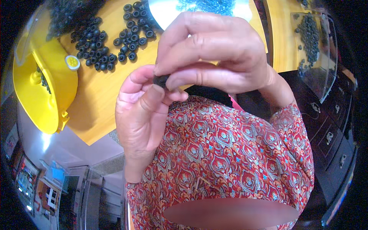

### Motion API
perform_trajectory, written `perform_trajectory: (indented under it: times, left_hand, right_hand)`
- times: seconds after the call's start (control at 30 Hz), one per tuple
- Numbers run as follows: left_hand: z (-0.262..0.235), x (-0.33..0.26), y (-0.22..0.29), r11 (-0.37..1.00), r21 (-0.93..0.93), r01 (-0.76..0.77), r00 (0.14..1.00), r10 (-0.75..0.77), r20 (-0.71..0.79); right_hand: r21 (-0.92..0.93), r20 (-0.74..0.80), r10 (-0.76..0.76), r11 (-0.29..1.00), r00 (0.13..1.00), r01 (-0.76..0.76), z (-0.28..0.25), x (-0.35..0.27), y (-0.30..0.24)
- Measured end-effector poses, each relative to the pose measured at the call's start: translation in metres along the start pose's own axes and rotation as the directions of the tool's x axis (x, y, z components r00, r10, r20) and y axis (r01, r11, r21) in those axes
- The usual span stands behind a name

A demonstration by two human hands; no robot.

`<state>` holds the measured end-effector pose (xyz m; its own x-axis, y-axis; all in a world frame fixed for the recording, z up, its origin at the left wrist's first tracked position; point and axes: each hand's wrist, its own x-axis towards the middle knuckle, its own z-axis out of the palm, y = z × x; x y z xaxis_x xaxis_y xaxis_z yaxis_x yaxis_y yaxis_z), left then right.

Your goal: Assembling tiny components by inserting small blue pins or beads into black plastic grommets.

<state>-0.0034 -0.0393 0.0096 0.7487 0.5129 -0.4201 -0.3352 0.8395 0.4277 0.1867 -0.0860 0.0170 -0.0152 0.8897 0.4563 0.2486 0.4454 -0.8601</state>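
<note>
My left hand [138, 115] is raised in front of my chest, its thumb and fingers pinching a small dark round piece [160, 81]. From the other side, the thumb and fingertips of my right hand [220, 55] close on the same piece. Most of the piece is covered by the fingers, so its exact shape does not show. Beyond the hands, several black ring-shaped parts [134, 36] lie on the wooden table [97, 101]. To their left is a group of black rounded parts [96, 48].
A yellow bin [63, 76] with dark parts inside stands at the table's left edge. A large dark heap [71, 17] lies behind it. At the back, a white dish [165, 13] holds small bluish bits. On the right, a clear tray [326, 50] surrounds small dark pieces.
</note>
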Motion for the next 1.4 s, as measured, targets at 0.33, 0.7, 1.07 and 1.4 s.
perform_trajectory:
  times: [0.33,0.7,1.07,1.4]
  left_hand:
    - [0.0016,0.0006,-0.0019,0.999,-0.053,-0.007,1.000,0.008,0.025]
    - [0.0063,0.0003,-0.0043,0.988,0.097,-0.117,0.992,0.122,-0.044]
    - [0.0070,0.0017,-0.0031,0.976,0.141,-0.165,0.986,0.166,0.000]
    - [0.0067,-0.0008,-0.0038,0.986,0.095,-0.138,0.989,0.143,-0.045]
  right_hand:
    - [0.213,-0.008,0.156,0.965,0.988,-0.151,-0.0049,-0.0042,0.0018]
    - [0.110,-0.062,0.145,0.984,0.987,-0.138,-0.0008,-0.0070,-0.0024]
    - [0.132,-0.051,0.159,0.980,0.986,-0.151,0.0005,-0.0073,0.0003]
    - [0.031,-0.073,0.137,0.990,0.988,-0.135,0.0026,-0.0067,-0.0022]
